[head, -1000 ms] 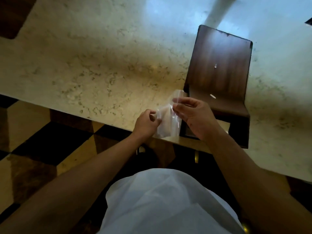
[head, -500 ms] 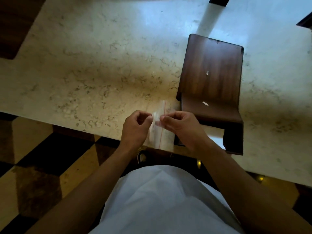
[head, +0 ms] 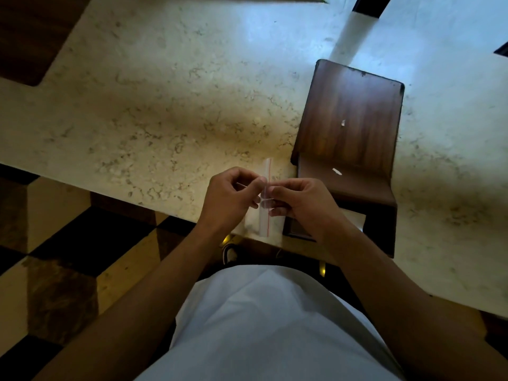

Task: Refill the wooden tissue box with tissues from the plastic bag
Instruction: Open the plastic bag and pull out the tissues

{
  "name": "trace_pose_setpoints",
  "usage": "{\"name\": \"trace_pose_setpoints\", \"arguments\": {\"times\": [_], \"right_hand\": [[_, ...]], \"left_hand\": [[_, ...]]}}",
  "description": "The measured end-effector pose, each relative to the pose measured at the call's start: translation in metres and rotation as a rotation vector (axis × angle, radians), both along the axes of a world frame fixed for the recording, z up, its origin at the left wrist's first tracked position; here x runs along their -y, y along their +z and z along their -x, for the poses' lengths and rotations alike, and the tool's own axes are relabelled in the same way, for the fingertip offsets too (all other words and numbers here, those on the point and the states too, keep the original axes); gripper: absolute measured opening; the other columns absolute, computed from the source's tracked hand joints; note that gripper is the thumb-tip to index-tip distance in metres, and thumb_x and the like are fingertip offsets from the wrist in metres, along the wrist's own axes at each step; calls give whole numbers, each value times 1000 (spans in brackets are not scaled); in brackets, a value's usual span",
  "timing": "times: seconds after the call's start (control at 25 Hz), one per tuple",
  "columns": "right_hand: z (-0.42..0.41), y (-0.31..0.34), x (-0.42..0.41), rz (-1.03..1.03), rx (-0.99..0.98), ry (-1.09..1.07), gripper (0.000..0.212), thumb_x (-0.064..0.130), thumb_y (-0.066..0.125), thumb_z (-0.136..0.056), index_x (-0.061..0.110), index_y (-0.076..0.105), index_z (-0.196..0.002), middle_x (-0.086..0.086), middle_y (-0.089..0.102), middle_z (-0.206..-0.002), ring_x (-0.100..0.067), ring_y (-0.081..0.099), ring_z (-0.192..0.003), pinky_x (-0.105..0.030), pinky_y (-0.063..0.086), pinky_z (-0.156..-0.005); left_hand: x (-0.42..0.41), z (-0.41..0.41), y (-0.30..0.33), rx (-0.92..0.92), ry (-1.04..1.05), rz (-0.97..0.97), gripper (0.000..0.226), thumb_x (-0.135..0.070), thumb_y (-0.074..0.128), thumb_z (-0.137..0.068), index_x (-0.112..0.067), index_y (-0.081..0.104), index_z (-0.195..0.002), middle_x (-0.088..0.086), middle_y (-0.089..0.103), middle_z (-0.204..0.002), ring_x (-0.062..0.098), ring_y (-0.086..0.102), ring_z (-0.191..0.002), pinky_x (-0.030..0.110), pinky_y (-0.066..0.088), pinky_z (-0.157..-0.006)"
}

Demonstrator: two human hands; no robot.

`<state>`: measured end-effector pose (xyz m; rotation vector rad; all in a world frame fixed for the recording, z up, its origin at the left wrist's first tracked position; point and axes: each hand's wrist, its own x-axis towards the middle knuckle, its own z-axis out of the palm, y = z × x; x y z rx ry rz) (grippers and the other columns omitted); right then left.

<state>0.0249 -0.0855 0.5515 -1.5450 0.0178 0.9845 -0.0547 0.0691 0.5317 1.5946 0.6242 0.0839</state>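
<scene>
A small clear plastic bag [head: 266, 224] with a thin red zip line hangs edge-on over the counter's front edge. My left hand [head: 229, 199] pinches its left side and my right hand [head: 298, 202] pinches its right side, fingertips almost meeting at the zip. What the bag holds cannot be told from here. The dark wooden tissue box [head: 347, 127] lies on the counter just right of my hands, its lid laid flat and bearing two small white scraps. Its near open part is partly behind my right hand.
The pale marble counter [head: 165, 111] spreads left and beyond the box, its front edge running under my hands. Below it lies a dark and tan chequered floor [head: 60, 259]. My white shirt [head: 269, 325] fills the bottom middle.
The bag has turned from a crumpled broad face to edge-on, its red zip line upright. Both hands closed in on the zip and shifted slightly left of the box.
</scene>
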Motion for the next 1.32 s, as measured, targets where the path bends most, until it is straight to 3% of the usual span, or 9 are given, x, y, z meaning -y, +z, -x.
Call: {"name": "trace_pose_setpoints", "arguments": {"times": [0.16,0.48,0.68,0.84,0.92,1.08,1.2,1.32], "right_hand": [[0,2,4,-17,10,48,19,23,74,-88,5,77,-92,-16,79,-91,-28,77,-87,-28,61,-69],[1,1,7,57,138,139,12,27,78,-83,15,77,-80,-7,78,-79,-13,73,-72,-23,59,-65],[1,1,10,49,164,173,15,25,80,-80,12,76,-86,-6,78,-81,-15,73,-74,-26,59,-68],[1,2,9,57,174,190,23,27,78,-79,8,75,-91,-9,78,-85,-16,73,-76,-28,60,-70],[0,3,7,78,197,210,15,22,77,-82,10,75,-89,-8,78,-84,-14,74,-74,-25,59,-68],[-1,5,4,146,322,288,5,13,73,-89,11,74,-84,-6,77,-77,-11,73,-67,-22,58,-63],[3,4,3,167,372,271,8,15,72,-90,11,72,-83,-7,76,-74,-14,70,-65,-25,59,-63],[9,2,3,195,432,203,12,19,71,-89,10,68,-82,-5,73,-70,-13,66,-59,-24,57,-59]], "left_hand": [[2,2,2,-12,-35,48,21,-29,75,-88,-8,73,-90,7,78,-79,24,77,-71,41,65,-70],[3,4,11,-75,-103,38,24,-29,72,-91,-6,76,-86,8,78,-74,25,77,-70,41,65,-69],[-2,2,16,-99,-156,10,14,-14,69,-89,-7,76,-81,8,77,-71,25,76,-66,36,65,-66],[-10,0,19,-153,-281,-70,11,-15,71,-89,-8,76,-82,5,77,-71,21,75,-65,37,65,-67],[-14,-2,22,-183,-376,-112,14,-17,69,-91,-9,74,-82,4,76,-69,18,74,-61,34,64,-64],[-15,-5,24,-235,-511,-199,22,-26,64,-93,-13,70,-76,-3,66,-58,8,59,-50,23,50,-51],[-13,-6,24,-200,-455,-176,26,-25,62,-90,-16,70,-67,-6,56,-53,10,46,-48,23,39,-48],[-5,-7,23,-146,-373,-187,29,-21,61,-89,-18,66,-60,-10,50,-47,3,38,-42,15,33,-41]]}}
